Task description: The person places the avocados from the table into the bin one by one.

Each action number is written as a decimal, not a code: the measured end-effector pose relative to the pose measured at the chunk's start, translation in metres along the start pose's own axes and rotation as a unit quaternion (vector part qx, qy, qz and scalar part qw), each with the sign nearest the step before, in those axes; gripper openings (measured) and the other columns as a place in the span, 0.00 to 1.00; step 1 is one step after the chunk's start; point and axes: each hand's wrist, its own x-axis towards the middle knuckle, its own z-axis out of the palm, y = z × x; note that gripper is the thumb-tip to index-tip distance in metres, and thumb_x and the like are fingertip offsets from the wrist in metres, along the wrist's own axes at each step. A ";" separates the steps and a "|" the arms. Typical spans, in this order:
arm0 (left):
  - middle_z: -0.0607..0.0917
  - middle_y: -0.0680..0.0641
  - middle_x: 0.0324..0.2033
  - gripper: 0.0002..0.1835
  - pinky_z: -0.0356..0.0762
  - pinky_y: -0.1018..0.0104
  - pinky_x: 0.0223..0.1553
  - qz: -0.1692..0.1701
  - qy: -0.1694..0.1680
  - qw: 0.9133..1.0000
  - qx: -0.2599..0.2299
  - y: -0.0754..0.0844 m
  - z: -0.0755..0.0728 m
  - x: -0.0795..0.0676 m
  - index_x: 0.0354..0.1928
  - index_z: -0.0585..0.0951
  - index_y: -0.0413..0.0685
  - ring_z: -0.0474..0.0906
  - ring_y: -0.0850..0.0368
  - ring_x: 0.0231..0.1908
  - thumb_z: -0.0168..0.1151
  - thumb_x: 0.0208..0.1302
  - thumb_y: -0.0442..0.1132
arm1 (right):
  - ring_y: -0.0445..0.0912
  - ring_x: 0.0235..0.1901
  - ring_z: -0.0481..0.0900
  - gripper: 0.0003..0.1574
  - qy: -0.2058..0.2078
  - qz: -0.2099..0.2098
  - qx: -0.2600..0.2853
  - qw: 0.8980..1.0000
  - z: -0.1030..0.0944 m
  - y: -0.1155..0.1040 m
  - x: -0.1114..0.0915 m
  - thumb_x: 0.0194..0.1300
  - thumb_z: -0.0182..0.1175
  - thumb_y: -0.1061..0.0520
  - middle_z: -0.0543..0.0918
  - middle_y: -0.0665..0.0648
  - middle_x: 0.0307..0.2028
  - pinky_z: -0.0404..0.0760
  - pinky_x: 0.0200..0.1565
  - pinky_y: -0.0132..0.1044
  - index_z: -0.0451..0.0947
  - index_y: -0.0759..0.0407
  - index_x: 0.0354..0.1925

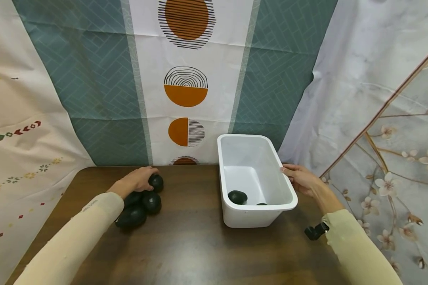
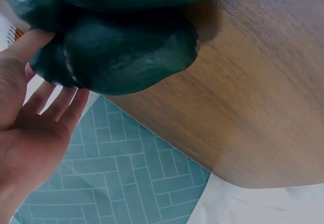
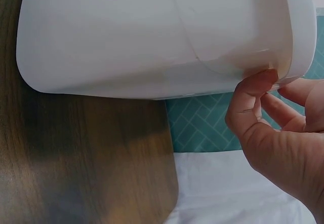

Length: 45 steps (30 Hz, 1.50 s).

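Observation:
At the back left of the table, my left hand holds a dark green avocado at the far end of a small pile. Its thumb lies on one side and the fingers curl on the other in the left wrist view. Several more avocados lie close together beneath and in front of that hand. My right hand grips the right rim of a white plastic bin, thumb over the edge and fingers bent against the outer wall. Inside the bin, one avocado shows near the front, with another mostly hidden by the front wall.
The brown wooden table ends at a back edge against a patterned teal and white cloth. A floral curtain hangs along the right side, and a cream cloth along the left.

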 end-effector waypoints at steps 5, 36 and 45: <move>0.77 0.31 0.65 0.35 0.74 0.34 0.62 -0.005 -0.004 1.000 0.010 0.001 0.000 0.002 0.70 0.75 0.41 0.74 0.28 0.64 0.78 0.63 0.37 | 0.40 0.37 0.81 0.35 0.003 -0.001 0.004 1.000 0.002 -0.001 -0.001 0.85 0.52 0.54 0.84 0.51 0.41 0.84 0.41 0.37 0.57 0.74 0.77; 0.78 0.34 0.65 0.36 0.74 0.34 0.63 0.050 0.068 0.996 0.029 0.007 -0.012 0.004 0.71 0.75 0.41 0.77 0.33 0.62 0.79 0.62 0.41 | 0.41 0.40 0.84 0.33 0.003 -0.002 0.000 1.000 0.002 0.002 0.000 0.86 0.51 0.54 0.85 0.52 0.44 0.86 0.43 0.38 0.58 0.74 0.76; 0.79 0.36 0.64 0.37 0.78 0.36 0.61 0.087 0.071 0.993 0.032 0.035 -0.014 0.005 0.71 0.76 0.44 0.80 0.36 0.59 0.79 0.62 0.43 | 0.40 0.36 0.79 0.35 0.010 -0.004 -0.011 1.000 0.002 0.003 0.002 0.86 0.50 0.53 0.82 0.51 0.40 0.83 0.41 0.37 0.56 0.75 0.77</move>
